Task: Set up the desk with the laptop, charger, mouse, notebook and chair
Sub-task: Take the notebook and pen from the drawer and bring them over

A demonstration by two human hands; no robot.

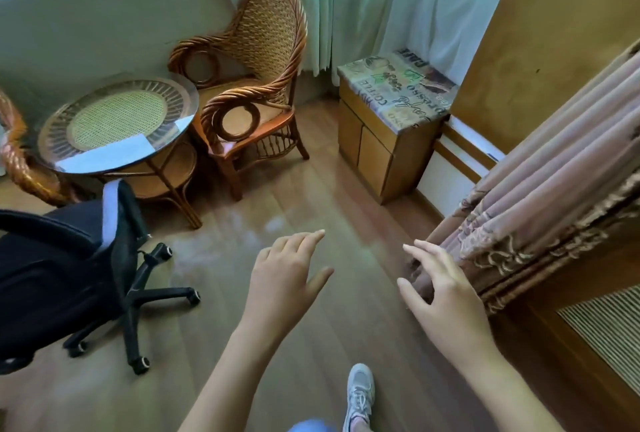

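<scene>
A rattan armchair (256,85) stands beside a glass-topped round table (117,123), near a small, possibly paper-covered cabinet (388,126).

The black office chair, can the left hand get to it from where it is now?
Probably yes. The black office chair stands on that side, only bare floor lies between, and the left hand is open and empty, though not touching it.

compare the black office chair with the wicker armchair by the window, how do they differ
The office chair is black, on a star base with castors; the wicker armchair is brown woven rattan on fixed legs. The office chair stands nearer the person, the armchair beside the round glass-topped table. Both stand unoccupied on the wooden floor.
</scene>
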